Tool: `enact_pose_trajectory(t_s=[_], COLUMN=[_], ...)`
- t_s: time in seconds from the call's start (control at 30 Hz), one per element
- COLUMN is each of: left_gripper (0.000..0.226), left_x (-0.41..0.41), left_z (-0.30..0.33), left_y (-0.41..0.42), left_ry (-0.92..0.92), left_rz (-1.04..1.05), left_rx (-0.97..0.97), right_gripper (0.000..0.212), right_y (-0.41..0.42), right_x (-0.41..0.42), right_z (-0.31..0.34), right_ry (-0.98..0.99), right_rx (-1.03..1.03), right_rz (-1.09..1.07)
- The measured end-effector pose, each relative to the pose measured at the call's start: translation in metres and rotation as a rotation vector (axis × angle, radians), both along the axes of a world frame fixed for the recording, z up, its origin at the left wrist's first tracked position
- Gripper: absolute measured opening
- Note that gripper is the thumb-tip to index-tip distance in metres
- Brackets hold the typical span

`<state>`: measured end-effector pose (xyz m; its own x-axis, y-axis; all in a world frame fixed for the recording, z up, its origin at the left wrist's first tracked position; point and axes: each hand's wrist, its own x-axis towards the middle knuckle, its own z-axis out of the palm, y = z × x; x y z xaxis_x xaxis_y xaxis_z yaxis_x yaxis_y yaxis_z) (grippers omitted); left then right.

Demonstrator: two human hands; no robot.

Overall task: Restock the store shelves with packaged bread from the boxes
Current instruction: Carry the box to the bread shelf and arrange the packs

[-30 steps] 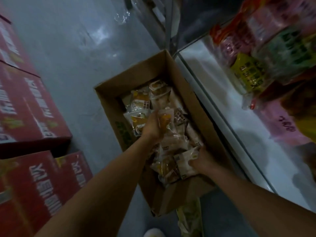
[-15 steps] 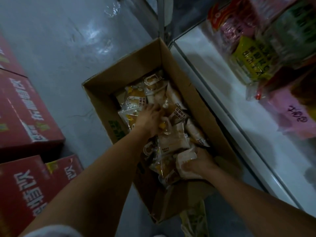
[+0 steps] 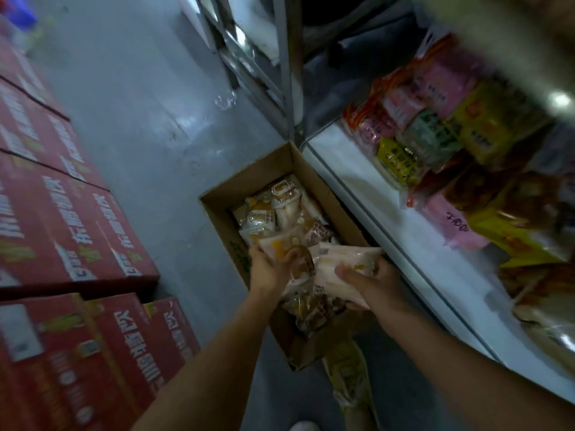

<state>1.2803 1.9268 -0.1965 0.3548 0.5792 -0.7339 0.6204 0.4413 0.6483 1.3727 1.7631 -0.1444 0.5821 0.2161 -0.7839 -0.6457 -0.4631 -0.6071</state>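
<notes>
Big red boxes (image 3: pixel 62 231) sit at nine o'clock. The white shelf (image 3: pixel 404 244) is at three o'clock. The brown box (image 3: pixel 224 225) of bread is in the middle. My left hand (image 3: pixel 267 270) and right hand (image 3: pixel 370 279) each grip bread packs (image 3: pixel 339 269) over it, fingers curled.

White Chinese characters cover the red cartons (image 3: pixel 71 219) stacked left of the open cardboard box (image 3: pixel 224 209), too blurred to read; a pink packet (image 3: pixel 454 225) on the shelf (image 3: pixel 367 181) right of it bears illegible handwriting.
</notes>
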Motion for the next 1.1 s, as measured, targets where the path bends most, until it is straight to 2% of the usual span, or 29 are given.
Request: enact_pose_trajectory(t_s=[0.1,0.17,0.27,0.4,0.5,0.57,0.67,0.73,0.8,0.9,0.93,1.03,1.1], left_gripper=[0.018,0.009,0.02,0.037,0.067,0.085,0.071,0.062,0.069,0.086,0.085,0.062,0.048], left_x=[-0.013,-0.016,-0.015,-0.016,-0.022,-0.026,-0.033,-0.035,-0.035,-0.035,-0.036,-0.039,-0.039], left_z=[0.064,0.109,0.179,0.269,0.337,0.379,0.428,0.451,0.472,0.503,0.518,0.563,0.587], left_y=[-0.005,-0.003,0.001,-0.008,-0.015,-0.022,-0.036,-0.044,-0.051,-0.058,-0.063,-0.076,-0.086], left_ry=[-0.071,-0.11,-0.175,-0.331,-0.528,-0.612,-0.719,-0.759,-0.763,-0.793,-0.81,-0.833,-0.862], left_rz=[0.075,0.166,0.233,0.226,0.214,0.176,0.129,0.155,0.184,0.252,0.279,0.322,0.317], left_rx=[-0.036,-0.104,-0.264,-0.377,-0.555,-0.636,-0.601,-0.562,-0.497,-0.457,-0.44,-0.308,-0.252], right_gripper=[0.047,0.044,0.044,0.042,0.041,0.038,0.043,0.045,0.047,0.06,0.062,0.047,0.029], right_y=[0.008,0.015,0.022,0.017,0.005,-0.005,-0.022,-0.032,-0.041,-0.057,-0.062,-0.075,-0.082], right_x=[0.0,0.0,-0.002,-0.008,-0.011,-0.011,-0.012,-0.017,-0.023,-0.034,-0.039,-0.051,-0.059], right_z=[0.06,0.102,0.167,0.242,0.294,0.327,0.38,0.413,0.443,0.482,0.495,0.536,0.565], right_ry=[-0.108,-0.22,-0.49,-1.06,-1.466,-1.656,-1.755,-1.764,-1.705,-1.498,-1.371,-0.793,-0.492], right_rx=[0.123,0.195,0.219,0.059,0.095,0.102,0.128,0.156,0.183,0.197,0.234,0.476,0.561], right_rz=[-0.011,0.038,0.217,0.644,0.835,0.929,1.079,1.152,1.138,0.845,0.673,0.145,-0.04])
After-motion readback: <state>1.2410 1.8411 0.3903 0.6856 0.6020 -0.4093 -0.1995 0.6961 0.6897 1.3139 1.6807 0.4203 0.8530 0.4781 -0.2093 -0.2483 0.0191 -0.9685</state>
